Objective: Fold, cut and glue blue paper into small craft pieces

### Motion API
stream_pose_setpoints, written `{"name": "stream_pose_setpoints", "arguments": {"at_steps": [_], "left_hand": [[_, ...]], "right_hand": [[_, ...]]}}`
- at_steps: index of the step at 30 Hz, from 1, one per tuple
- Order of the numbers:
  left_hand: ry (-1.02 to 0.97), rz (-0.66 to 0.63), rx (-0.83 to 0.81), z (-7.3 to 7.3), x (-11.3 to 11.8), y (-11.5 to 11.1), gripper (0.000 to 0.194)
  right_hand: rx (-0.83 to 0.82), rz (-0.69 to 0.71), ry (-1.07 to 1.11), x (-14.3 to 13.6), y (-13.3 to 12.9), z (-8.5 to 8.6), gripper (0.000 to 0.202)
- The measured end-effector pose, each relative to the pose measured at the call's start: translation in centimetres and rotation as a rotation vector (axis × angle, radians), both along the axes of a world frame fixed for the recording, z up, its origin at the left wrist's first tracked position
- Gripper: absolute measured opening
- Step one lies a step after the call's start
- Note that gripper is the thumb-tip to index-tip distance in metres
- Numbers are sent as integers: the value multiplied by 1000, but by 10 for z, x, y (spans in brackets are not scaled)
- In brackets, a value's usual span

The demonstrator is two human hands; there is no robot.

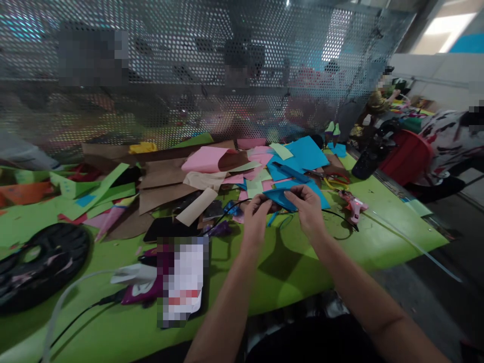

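A small folded piece of blue craft sheet is held up between both hands, above the green table. My left hand pinches its left end, and my right hand grips the right end with the thumb on top. Just behind lie larger blue sheets, along with pink sheets and pale green scraps. Scissors with orange handles rest to the right of my right hand. Beyond them is a pink hot glue gun with a long clear glue stick.
Brown cardboard and green scraps cover the left side. At front left are a black round object, a purple device with a cord and a dark phone. A perforated metal screen stands behind. Other people sit at right.
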State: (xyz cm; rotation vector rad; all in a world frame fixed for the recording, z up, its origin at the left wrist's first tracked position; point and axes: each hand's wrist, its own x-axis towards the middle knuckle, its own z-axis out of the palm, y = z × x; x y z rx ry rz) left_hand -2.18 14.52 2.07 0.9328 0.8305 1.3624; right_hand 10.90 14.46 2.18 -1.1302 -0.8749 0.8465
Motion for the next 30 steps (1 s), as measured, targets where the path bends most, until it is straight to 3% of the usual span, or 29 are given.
{"name": "stream_pose_setpoints", "arguments": {"at_steps": [8, 30], "left_hand": [[20, 50, 0, -3, 3, 2, 30], [73, 55, 103, -12, 2, 6, 25]], "right_hand": [[14, -4, -51, 0, -1, -1, 31], [45, 13, -10, -1, -1, -3, 31]]}}
